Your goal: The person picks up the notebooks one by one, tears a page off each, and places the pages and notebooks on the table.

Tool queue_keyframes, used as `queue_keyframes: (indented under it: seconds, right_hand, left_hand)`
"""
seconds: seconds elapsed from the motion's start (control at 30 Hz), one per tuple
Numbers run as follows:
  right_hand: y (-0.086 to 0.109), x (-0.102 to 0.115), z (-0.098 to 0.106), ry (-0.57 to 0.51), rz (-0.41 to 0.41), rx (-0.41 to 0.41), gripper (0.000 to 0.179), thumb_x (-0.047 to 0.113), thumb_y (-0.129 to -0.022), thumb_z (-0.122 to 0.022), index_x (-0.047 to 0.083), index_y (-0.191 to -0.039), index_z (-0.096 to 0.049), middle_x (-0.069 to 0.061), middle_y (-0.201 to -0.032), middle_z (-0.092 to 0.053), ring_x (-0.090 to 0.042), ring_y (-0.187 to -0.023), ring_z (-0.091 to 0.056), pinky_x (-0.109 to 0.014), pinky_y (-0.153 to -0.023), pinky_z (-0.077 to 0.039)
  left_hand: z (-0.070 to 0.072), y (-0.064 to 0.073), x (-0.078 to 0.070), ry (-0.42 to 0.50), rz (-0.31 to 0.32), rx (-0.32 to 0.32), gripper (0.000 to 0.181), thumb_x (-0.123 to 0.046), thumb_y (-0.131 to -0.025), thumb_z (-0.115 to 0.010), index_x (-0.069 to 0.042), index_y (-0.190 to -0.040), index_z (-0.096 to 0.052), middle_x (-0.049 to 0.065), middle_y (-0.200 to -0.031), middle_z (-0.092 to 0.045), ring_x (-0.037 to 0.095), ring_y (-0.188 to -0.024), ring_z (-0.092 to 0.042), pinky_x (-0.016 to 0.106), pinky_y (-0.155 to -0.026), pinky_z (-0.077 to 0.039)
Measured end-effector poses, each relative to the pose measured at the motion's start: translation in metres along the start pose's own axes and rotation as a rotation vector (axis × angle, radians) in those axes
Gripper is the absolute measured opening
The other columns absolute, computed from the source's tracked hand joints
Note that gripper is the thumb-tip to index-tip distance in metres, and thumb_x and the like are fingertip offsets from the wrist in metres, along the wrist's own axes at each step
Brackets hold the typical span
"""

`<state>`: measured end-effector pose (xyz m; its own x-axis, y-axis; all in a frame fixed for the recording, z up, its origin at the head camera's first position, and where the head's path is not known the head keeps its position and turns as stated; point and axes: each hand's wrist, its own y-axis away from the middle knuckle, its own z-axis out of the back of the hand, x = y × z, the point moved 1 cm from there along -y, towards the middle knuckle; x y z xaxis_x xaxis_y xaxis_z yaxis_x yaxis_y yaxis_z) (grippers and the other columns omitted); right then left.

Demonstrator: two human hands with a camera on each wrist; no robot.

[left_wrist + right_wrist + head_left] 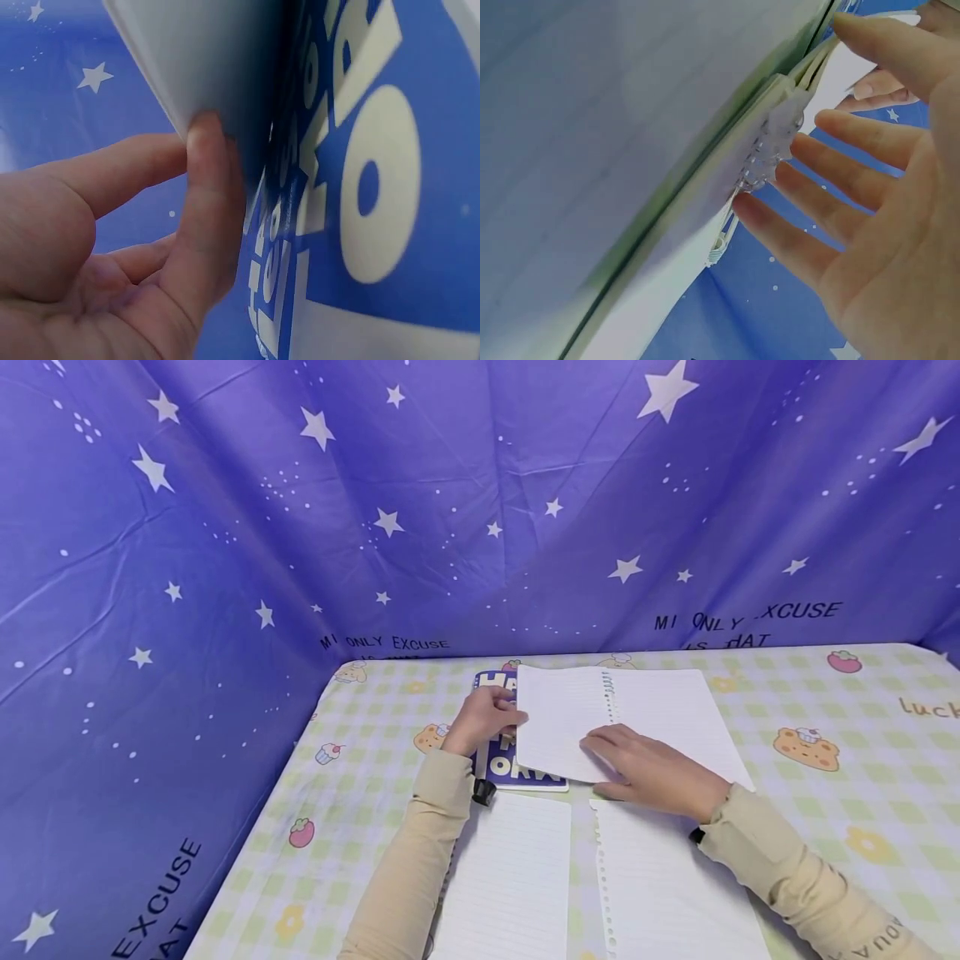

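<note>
A ring-bound notebook (pixel 675 710) lies spread on the table, its lined white pages on both sides of the rings. My left hand (pixel 483 722) pinches the left edge of its page side (pixel 217 45) between thumb and fingers, lifted a little off what is below. Partly covered underneath is a blue notebook cover (pixel 525 772) with big cream letters. Over the lower middle of the open notebook is my right hand (pixel 656 768), its fingers extended. In the right wrist view these fingers are spread beside the clear rings (pixel 769 154); whether they touch is unclear.
Two white lined sheets, a left one (pixel 517 877) and a right one (pixel 675 877) with punched holes, lie nearer me. The checked tablecloth (pixel 847 802) covers the table. Behind and to the left hangs a purple star curtain (pixel 465 560).
</note>
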<state>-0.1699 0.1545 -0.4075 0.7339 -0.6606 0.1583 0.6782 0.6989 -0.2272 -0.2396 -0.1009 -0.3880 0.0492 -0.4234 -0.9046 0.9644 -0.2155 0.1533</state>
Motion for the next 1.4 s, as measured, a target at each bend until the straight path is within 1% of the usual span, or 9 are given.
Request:
queue_keyframes:
  seconds: [0.13,0.33,0.47,0.63,0.87,0.97,1.07,1.2,1.4]
  right_hand:
    - [-0.001,0.001,0.0,-0.008,-0.023,-0.003,0.066,0.03,-0.082,-0.082,-0.001,-0.134,-0.055,-0.016,-0.132,-0.056,-0.03,-0.122,-0.054,-0.046,-0.098,-0.052]
    - [-0.002,0.002,0.001,-0.023,-0.046,0.02,0.06,0.022,-0.087,-0.077,-0.002,-0.137,-0.053,-0.019,-0.135,-0.054,-0.032,-0.124,-0.054,-0.048,-0.099,-0.052]
    - [-0.002,0.003,0.001,-0.037,-0.057,0.021,0.058,0.017,-0.088,-0.073,-0.002,-0.138,-0.051,-0.019,-0.135,-0.054,-0.033,-0.124,-0.054,-0.048,-0.1,-0.051]
    - [-0.003,0.004,0.001,-0.021,-0.047,0.0,0.06,0.015,-0.087,-0.072,-0.002,-0.139,-0.05,-0.019,-0.134,-0.055,-0.032,-0.121,-0.056,-0.047,-0.095,-0.054]
    - [-0.004,0.004,0.003,0.005,-0.021,-0.053,0.064,0.017,-0.083,-0.076,-0.002,-0.138,-0.05,-0.018,-0.132,-0.056,-0.031,-0.12,-0.057,-0.046,-0.098,-0.053]
    - [-0.004,0.004,0.004,0.002,-0.013,-0.065,0.066,0.017,-0.084,-0.075,-0.002,-0.14,-0.048,-0.018,-0.135,-0.054,-0.031,-0.123,-0.055,-0.047,-0.098,-0.053]
    - [-0.004,0.006,0.005,-0.02,-0.005,-0.083,0.068,0.016,-0.084,-0.074,-0.002,-0.143,-0.045,-0.017,-0.138,-0.051,-0.03,-0.126,-0.053,-0.046,-0.101,-0.051]
    - [-0.004,0.008,0.007,-0.058,0.0,-0.095,0.071,0.013,-0.085,-0.072,-0.003,-0.146,-0.039,-0.017,-0.142,-0.048,-0.031,-0.13,-0.049,-0.047,-0.107,-0.047]
    - [-0.004,0.009,0.01,-0.087,-0.011,-0.105,0.075,0.011,-0.086,-0.072,-0.004,-0.149,-0.035,-0.018,-0.144,-0.044,-0.031,-0.131,-0.047,-0.047,-0.109,-0.044]
  left_hand:
    - [0.0,0.0,-0.002,0.053,0.014,0.014,0.053,-0.008,-0.09,-0.07,0.008,-0.137,-0.051,0.018,-0.105,-0.071,0.014,-0.069,-0.068,0.03,-0.077,-0.061]
    - [-0.001,-0.001,-0.005,0.152,0.017,0.05,0.057,-0.01,-0.092,-0.069,0.009,-0.141,-0.046,0.02,-0.108,-0.068,0.011,-0.072,-0.065,0.029,-0.079,-0.061]
    - [-0.003,0.0,-0.008,0.157,0.013,0.066,0.062,-0.01,-0.092,-0.069,0.008,-0.144,-0.042,0.018,-0.106,-0.068,0.013,-0.075,-0.065,0.029,-0.081,-0.061]
    - [-0.006,0.001,-0.014,0.151,0.007,0.073,0.065,-0.011,-0.092,-0.069,0.005,-0.147,-0.039,0.017,-0.105,-0.07,0.019,-0.08,-0.068,0.03,-0.08,-0.061]
    - [-0.01,0.004,-0.025,0.156,-0.039,0.073,0.064,-0.012,-0.093,-0.068,0.004,-0.148,-0.038,0.021,-0.115,-0.068,0.02,-0.075,-0.07,0.031,-0.076,-0.062]
    - [-0.012,0.007,-0.029,0.154,-0.061,0.083,0.063,-0.013,-0.095,-0.067,0.003,-0.148,-0.038,0.023,-0.12,-0.066,0.027,-0.082,-0.072,0.032,-0.075,-0.062]
    - [-0.015,0.009,-0.033,0.162,-0.081,0.095,0.059,-0.014,-0.096,-0.064,0.002,-0.148,-0.039,0.022,-0.122,-0.064,0.032,-0.093,-0.071,0.032,-0.077,-0.062]
    - [-0.021,0.013,-0.037,0.18,-0.098,0.098,0.055,-0.014,-0.098,-0.061,0.0,-0.148,-0.04,0.021,-0.125,-0.061,0.033,-0.103,-0.068,0.032,-0.08,-0.061]
    - [-0.029,0.015,-0.043,0.211,-0.138,0.09,0.055,-0.013,-0.099,-0.061,0.002,-0.147,-0.04,0.02,-0.132,-0.057,0.033,-0.113,-0.063,0.031,-0.084,-0.06]
